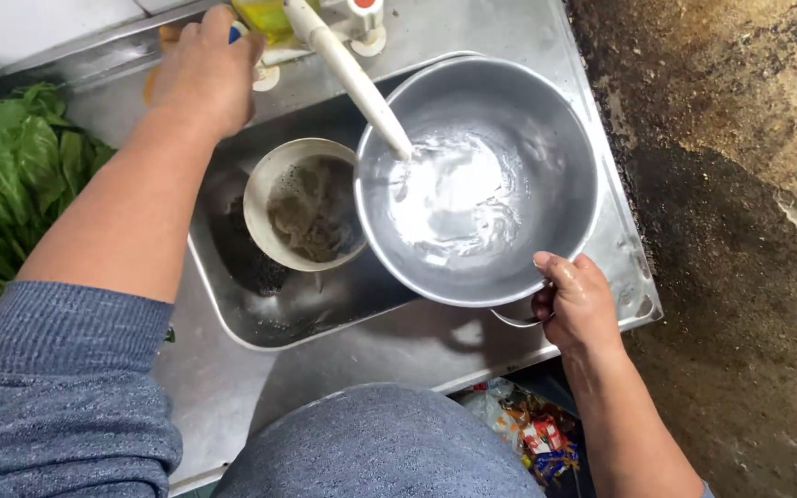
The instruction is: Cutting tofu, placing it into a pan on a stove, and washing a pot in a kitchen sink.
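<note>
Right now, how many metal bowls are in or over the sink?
2. A large steel bowl under the tap, held at its rim by the right hand, and a smaller bowl of murky water left of it in the sink.

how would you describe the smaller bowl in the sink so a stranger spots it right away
Start at the steel sink in the counter. The big shiny pot, held by the right hand, fills under the white tap spout. The smaller bowl sits just left of it, partly under its rim, the only one holding murky brown water.
</note>
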